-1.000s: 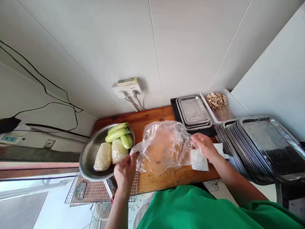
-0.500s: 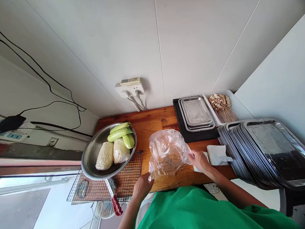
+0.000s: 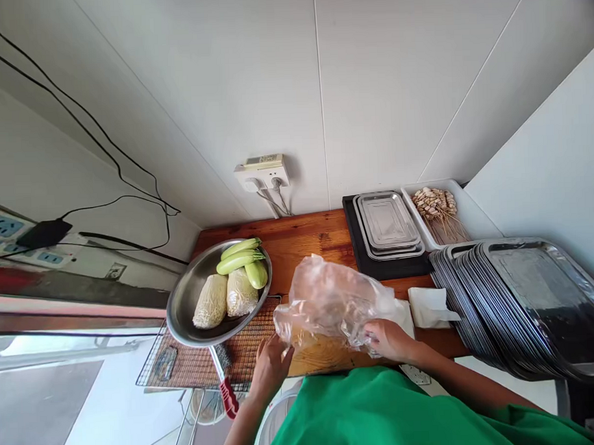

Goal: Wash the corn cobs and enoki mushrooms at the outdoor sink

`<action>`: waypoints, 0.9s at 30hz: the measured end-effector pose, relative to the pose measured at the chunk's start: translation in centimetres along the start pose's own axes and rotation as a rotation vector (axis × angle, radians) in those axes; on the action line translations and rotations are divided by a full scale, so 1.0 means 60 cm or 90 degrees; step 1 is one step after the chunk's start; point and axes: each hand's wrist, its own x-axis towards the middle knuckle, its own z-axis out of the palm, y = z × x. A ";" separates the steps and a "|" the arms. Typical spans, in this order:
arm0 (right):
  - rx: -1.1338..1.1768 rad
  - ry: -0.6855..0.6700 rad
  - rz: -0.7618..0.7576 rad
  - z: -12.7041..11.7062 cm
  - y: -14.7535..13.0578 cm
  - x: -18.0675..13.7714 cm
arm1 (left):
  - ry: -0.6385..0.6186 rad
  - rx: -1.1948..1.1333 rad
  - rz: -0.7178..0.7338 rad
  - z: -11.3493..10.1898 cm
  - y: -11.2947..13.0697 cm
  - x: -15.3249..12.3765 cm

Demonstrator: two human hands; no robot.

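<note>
A thin, clear plastic bag (image 3: 329,293) hangs crumpled over the wooden counter, spread between my two hands. My left hand (image 3: 271,367) has its fingers closed at the bag's lower left edge. At the lower right edge, my right hand (image 3: 386,340) pinches the film between thumb and fingers. To the left, a steel bowl (image 3: 183,311) holds two plastic-wrapped bundles of pale noodle-like strands (image 3: 211,302) and several light green zucchini (image 3: 240,260). White paper napkins (image 3: 429,307) lie just past my right hand.
A wire rack (image 3: 185,366) sits under the bowl, with a red-handled brush (image 3: 228,397) on it. Small metal trays (image 3: 387,222) rest on a black tray. Behind the big tray stack (image 3: 495,306), a white bin (image 3: 459,204) contains skewers. A power strip (image 3: 263,175) is on the wall.
The bag has shifted and changed shape, its top now leaning right. My right hand has moved lower and nearer my body. The view has turned slightly left.
</note>
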 end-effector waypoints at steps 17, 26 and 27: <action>0.182 0.096 -0.155 -0.038 -0.151 0.056 | 0.040 -0.293 -0.126 -0.039 0.140 0.035; -0.065 0.225 -0.121 0.010 -0.018 0.114 | 0.149 -0.868 -0.244 -0.100 0.142 0.038; -0.023 0.244 -0.100 0.015 -0.012 0.122 | 0.158 -0.902 -0.254 -0.108 0.142 0.039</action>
